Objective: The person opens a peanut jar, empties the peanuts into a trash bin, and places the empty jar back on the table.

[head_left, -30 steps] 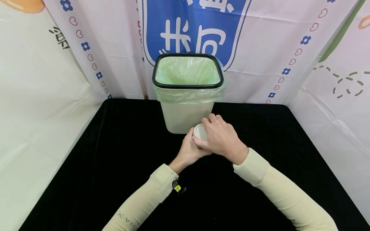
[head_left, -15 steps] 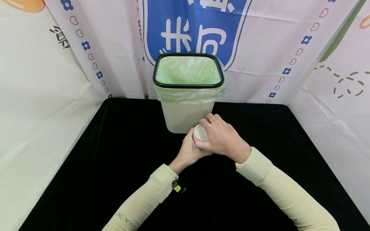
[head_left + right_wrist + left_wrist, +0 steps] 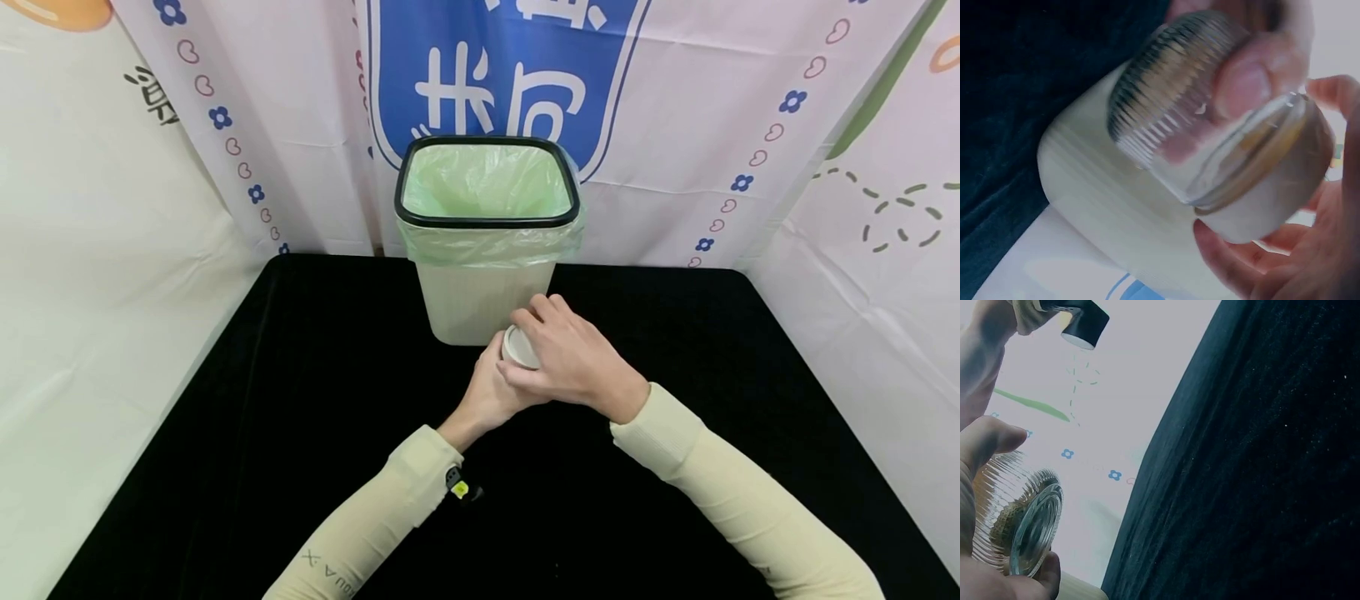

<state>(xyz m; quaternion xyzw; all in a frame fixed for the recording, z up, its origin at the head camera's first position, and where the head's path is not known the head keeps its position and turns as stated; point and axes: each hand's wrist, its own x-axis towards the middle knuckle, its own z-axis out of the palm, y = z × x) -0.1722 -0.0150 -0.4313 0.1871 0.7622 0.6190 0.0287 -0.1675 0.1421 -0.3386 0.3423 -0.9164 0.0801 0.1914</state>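
A clear glass jar (image 3: 1166, 94) with ribbed sides lies tilted between both hands, just in front of the bin. Something light brown shows inside it, and the round base (image 3: 1036, 531) faces the left wrist camera. My left hand (image 3: 495, 387) grips the glass body, its thumb pressed along the side. Across the other end, my right hand (image 3: 577, 358) holds the off-white lid (image 3: 519, 348) with thumb and fingers around its edge. In the right wrist view the lid (image 3: 1260, 209) sits at the jar's mouth. The head view hides most of the glass behind the hands.
A pale bin (image 3: 480, 304) with a black rim and a light green liner (image 3: 487, 246) stands behind the hands on the black-covered table (image 3: 337, 358). Printed white curtains (image 3: 675, 125) enclose the back and sides.
My right hand has turned slightly on the lid, its fingertips shifting a little left over the edge. The left hand and the bin have stayed in place.
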